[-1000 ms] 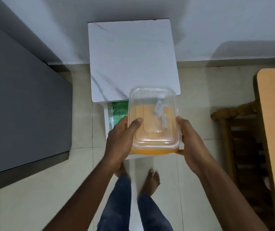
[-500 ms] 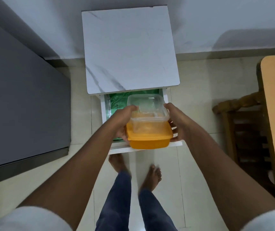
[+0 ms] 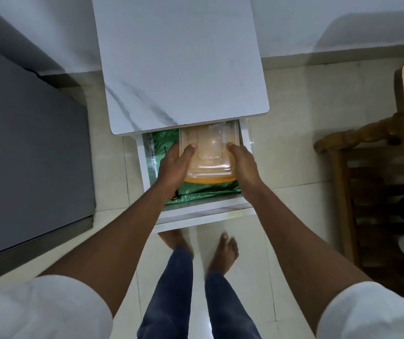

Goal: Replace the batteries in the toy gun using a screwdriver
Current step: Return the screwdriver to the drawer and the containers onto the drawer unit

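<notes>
left hand grips orange container left side | right hand grips right side | container in open drawer, right half, over green bag

Both hands grip an orange container with a clear lid inside the open drawer: left hand on its left side, right hand on its right. Green plastic lies beneath the container.

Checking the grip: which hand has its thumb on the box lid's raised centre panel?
The left hand; the right hand's thumb rests on the lid's outer border.
</notes>
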